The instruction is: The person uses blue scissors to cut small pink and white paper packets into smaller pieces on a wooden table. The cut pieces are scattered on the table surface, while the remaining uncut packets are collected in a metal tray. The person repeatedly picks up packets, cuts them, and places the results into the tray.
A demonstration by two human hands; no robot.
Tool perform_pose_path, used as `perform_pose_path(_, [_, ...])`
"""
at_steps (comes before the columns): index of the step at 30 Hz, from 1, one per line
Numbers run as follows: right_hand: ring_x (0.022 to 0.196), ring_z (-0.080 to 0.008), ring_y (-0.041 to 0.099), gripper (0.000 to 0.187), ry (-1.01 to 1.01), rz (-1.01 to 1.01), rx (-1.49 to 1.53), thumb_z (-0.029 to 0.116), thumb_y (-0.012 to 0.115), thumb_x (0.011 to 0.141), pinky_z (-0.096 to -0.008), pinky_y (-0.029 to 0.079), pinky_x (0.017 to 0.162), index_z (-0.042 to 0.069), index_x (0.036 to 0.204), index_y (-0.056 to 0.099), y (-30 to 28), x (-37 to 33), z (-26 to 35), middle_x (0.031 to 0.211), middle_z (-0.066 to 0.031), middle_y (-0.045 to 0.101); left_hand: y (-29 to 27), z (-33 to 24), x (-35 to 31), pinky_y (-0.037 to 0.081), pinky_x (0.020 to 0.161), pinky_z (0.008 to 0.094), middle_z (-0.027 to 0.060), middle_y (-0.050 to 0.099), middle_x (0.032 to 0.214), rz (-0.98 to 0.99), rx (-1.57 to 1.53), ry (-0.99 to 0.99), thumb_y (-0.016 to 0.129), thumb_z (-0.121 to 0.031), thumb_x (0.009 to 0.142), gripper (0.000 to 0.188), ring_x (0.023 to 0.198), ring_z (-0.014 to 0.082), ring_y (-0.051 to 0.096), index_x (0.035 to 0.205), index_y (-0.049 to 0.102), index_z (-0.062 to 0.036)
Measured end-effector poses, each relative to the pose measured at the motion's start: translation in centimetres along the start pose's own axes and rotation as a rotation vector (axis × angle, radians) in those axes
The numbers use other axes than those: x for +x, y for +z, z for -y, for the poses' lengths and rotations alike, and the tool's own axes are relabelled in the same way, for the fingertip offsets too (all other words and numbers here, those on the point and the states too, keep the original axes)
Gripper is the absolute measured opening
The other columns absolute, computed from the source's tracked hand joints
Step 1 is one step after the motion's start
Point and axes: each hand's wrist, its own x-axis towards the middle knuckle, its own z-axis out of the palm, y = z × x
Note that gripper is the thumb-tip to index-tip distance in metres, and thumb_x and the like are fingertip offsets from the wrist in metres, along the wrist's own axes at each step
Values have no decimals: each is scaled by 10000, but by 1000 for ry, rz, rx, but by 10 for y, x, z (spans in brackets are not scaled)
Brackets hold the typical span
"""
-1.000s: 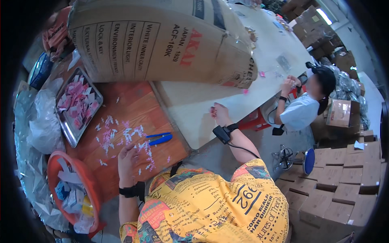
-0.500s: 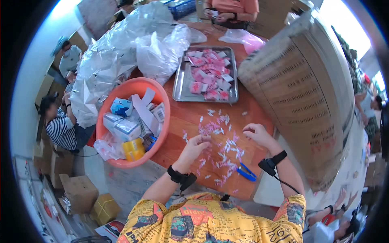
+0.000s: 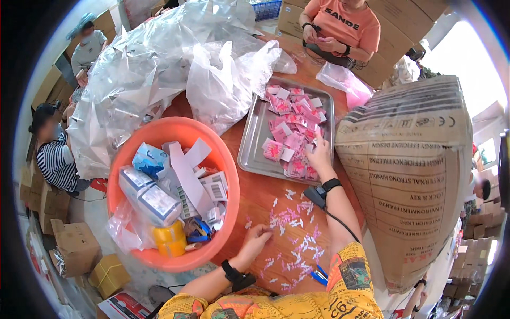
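My right hand reaches into the metal tray, its fingertips among small pink-and-white packets heaped there. Whether those fingers have closed on a packet is unclear. Low over the wooden table, my left hand has its fingers bent and the tips together; anything between them is too small to make out. Beside it are scattered many tiny pink and white pieces. A blue-handled tool lies near the table's front edge, partly hidden by my right sleeve.
An orange tub with boxes and packaging stands at left. Clear plastic bags pile behind it. A large cardboard carton borders the right side. Across the table sits a person in an orange shirt, near a pink bag.
My right hand has gone from above the scattered pieces forward into the tray. My left hand stays low beside the pieces. The whole view has shifted and tilted.
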Motion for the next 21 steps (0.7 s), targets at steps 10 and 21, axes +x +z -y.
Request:
perform_pose_path(10, [991, -332, 527, 255, -356, 303, -168, 187, 600, 721, -429, 448, 818, 110, 963, 622, 23, -10, 58, 1026, -95, 584, -25, 23, 12, 460, 623, 231, 52, 586, 797, -66, 12, -3, 523, -40, 847, 82, 698, 105, 560, 898, 567, 7])
perform_pose_path(21, [676, -139, 576, 78, -60, -133, 508, 50, 600, 779, -256, 452, 622, 13, 819, 656, -39, 28, 15, 752, -61, 627, -15, 23, 25, 434, 621, 227, 26, 574, 751, -84, 48, 51, 546, -46, 834, 82, 677, 92, 538, 863, 579, 23])
